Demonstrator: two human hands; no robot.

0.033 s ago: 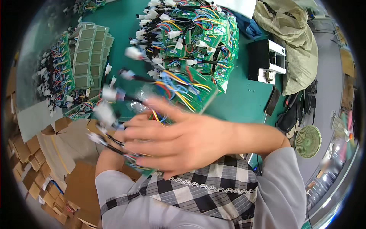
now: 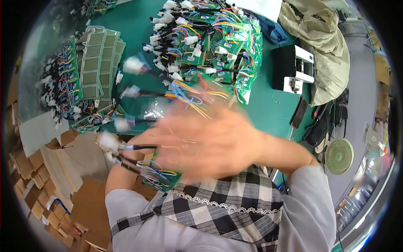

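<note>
My right hand [image 2: 210, 143] reaches leftward across the front of my body, smeared by motion, so its fingers cannot be read. Behind it is my left hand [image 2: 145, 143], mostly covered, closed around a green circuit board [image 2: 170, 178] above my lap. Coloured wires and black cables run from this board to white connector plugs [image 2: 110, 142] at the left. Just beyond my hands, another blurred circuit board [image 2: 210, 92] carries blue, yellow and red wires. Its cables end in a white plug [image 2: 134, 66]; how this board is supported is hidden.
Wired circuit boards [image 2: 226, 42] pile up on the green table [image 2: 268, 113]. Clear-framed rectangular panels [image 2: 98, 63] and more boards [image 2: 69, 71] lie left. A black-and-white device [image 2: 291, 69], a cloth bag [image 2: 331, 63] and a green fan [image 2: 339, 156] stand right. Cardboard boxes [image 2: 42, 185] fill the lower left.
My right hand has shifted slightly right and become more blurred. The wired plugs at the left have swung, and more of the lower board shows.
</note>
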